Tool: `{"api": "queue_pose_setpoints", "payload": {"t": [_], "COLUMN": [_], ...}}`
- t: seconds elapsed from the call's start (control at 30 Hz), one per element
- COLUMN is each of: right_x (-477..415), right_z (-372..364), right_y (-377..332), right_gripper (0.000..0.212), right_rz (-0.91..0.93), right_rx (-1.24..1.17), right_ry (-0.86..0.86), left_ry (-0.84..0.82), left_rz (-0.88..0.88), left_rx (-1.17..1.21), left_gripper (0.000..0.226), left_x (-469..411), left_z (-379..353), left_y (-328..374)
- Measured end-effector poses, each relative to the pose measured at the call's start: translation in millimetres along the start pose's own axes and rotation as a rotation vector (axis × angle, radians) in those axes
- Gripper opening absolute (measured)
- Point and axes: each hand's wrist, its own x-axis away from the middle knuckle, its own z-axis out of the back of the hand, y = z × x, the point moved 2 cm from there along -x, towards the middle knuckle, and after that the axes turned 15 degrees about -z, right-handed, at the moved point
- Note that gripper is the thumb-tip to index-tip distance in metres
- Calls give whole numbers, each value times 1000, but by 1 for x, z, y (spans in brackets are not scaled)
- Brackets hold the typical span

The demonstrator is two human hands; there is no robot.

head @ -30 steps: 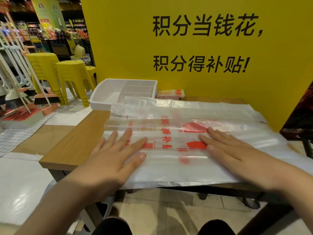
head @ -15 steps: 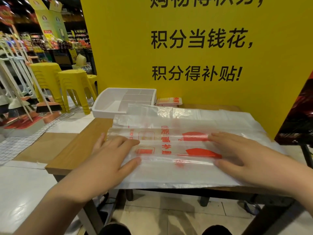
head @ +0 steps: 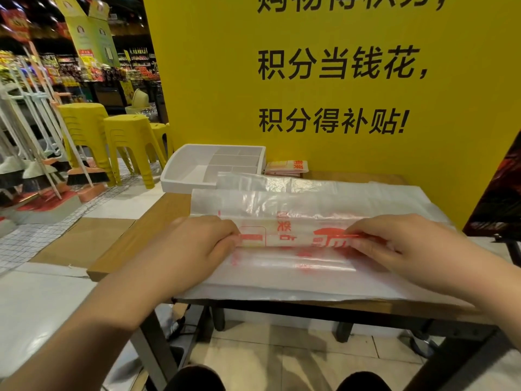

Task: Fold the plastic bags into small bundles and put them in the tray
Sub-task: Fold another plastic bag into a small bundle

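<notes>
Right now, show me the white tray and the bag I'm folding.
white tray [head: 186, 186]: head view, on its front wall.
bag [head: 290, 236]: head view, middle of the folded strip.

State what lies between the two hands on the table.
In the head view, a folded strip of plastic bag, printed red, spans from the left hand to the right hand; both pinch it.

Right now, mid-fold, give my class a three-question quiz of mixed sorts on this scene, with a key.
1. True or false: the left hand and right hand both pinch the folded plastic bag.
2. The white tray stands: A at the table's far left; B in the person's lap; C under the table.
3. What colour is the bag's print?
Key: 1 true; 2 A; 3 red.
</notes>
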Motion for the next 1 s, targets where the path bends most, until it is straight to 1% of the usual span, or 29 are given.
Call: {"api": "queue_pose_setpoints", "payload": {"t": [0.07, 0.17, 0.23, 0.3, 0.43, 0.57, 0.7, 0.87, 1.0], "right_x": [-9, -27, -36, -41, -46, -48, -45, -39, -37], "right_z": [0, -2, -4, -10, -25, -35, -37, -43, -50], "right_y": [-1, -4, -6, -9, -11, -11, -19, -50, -58], "right_gripper": [33, 41, 46, 46, 50, 52, 56, 55, 52], "right_rz": [-23, -63, -66, -55, -42, -26, -28, 70, 89], "right_rx": [-24, 4, 47, 61, 53, 57, 27, -32, -70], "right_ry": [-17, 36, 93, 98, 58, 12, -23, -113, -152], "left_ry": [-39, -45, -54, -106, -236, -294, -287, -300, -275], "left_rz": [27, 86, 105, 113, 130, 135, 112, 28, 41], "left_rx": [-17, -118, -202, -240, -201, -153, -76, -22, 26], "left_gripper": [29, 32, 36, 44, 61, 57, 57, 57, 56], "left_x": [-11, -29, -38, -45, -46, -44, -42, -51, -49], "left_z": [8, 16, 17, 11, -9, -18, -23, -38, -47], "left_y": [-2, -7, -7, -5, -9, -10, 1, 25, 30]}}
